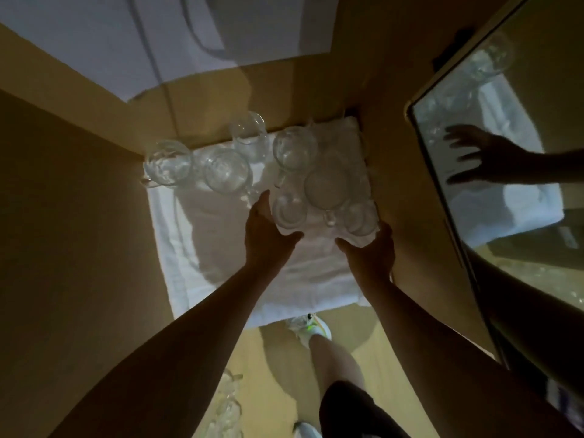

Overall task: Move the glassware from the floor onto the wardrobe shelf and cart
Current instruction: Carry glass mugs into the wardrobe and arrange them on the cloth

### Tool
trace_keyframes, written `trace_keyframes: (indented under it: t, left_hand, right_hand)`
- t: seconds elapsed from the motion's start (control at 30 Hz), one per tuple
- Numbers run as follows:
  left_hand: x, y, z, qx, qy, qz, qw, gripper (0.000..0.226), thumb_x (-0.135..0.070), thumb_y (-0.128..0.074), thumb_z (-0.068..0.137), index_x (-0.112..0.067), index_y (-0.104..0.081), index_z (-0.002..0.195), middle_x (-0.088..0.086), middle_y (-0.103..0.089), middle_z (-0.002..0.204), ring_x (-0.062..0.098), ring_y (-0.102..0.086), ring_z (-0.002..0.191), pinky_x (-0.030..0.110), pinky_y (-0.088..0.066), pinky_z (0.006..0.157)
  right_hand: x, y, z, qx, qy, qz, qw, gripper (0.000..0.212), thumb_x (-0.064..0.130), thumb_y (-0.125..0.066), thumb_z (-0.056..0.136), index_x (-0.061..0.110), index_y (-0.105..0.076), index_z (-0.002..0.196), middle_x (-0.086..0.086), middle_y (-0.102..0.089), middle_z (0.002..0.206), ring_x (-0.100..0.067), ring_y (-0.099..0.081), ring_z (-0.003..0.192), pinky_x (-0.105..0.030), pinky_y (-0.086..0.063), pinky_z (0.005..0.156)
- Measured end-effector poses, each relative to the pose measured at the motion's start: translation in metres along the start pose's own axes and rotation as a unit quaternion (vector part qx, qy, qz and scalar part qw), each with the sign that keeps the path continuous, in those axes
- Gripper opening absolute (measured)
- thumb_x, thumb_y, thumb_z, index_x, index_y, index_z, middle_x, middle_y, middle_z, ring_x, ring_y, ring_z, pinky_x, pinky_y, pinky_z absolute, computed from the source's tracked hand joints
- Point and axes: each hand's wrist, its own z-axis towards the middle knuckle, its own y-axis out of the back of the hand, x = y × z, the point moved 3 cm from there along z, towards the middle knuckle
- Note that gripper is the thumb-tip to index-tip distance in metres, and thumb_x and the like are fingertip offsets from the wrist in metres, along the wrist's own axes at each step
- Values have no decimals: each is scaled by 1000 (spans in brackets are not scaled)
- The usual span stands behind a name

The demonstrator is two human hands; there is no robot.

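On the wardrobe shelf point(410, 159), over a spread white towel point(221, 248), I hold a folded white cloth point(331, 147) loaded with several clear glasses point(327, 184), all standing upright with mouths facing up toward me. My left hand point(268, 238) grips the cloth's near-left corner, thumb over the edge, and my right hand point(369, 251) grips the near-right corner from below; both are clenched on the cloth, not on any glass. Four more glasses point(226, 170) already stand in a rough row along the back of the towel, just beside the load. As I judge it, the cloth is a soft carrier: if it sags or I tilt it while sliding it in, the glasses could knock together or tip, and pushing further could bump the nearest standing glass point(294, 150). The load's long axis runs from me toward the back of the shelf. More glasses point(227, 403) wait on the floor point(284, 374) by my shoe point(311, 327). A mirror point(505, 184) at right reflects a hand.
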Motion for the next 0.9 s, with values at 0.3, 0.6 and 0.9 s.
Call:
trace_keyframes:
  t: [0.3, 0.6, 0.9]
  left_hand:
    - [0, -9, 9, -32, -61, 4, 998, 76, -22, -93, 61, -22, -56, 126, -11, -63, 112, 19, -62, 110, 21, -37, 82]
    - [22, 17, -23, -57, -68, 23, 996, 79, -32, -96, 53, -24, -57, 121, -9, -68, 113, 17, -65, 106, 32, -51, 88]
    - [-4, 93, -102, -107, -97, 29, 989, 85, -34, -96, 56, -17, -57, 130, 2, -66, 120, 25, -60, 113, 33, -46, 92]
  right_hand:
    - [-4, -10, 11, -50, 65, 65, 994, 94, 31, -94, 64, 14, -47, 144, -6, -56, 141, -21, -51, 130, -28, -39, 106]
    - [-17, 6, -8, -52, 27, 64, 996, 97, 46, -92, 62, 11, -48, 142, -10, -61, 134, -28, -59, 121, -45, -48, 103]
    - [23, 60, -83, 0, 120, 76, 990, 89, 41, -92, 63, 10, -53, 137, -9, -64, 129, -26, -62, 116, -40, -50, 99]
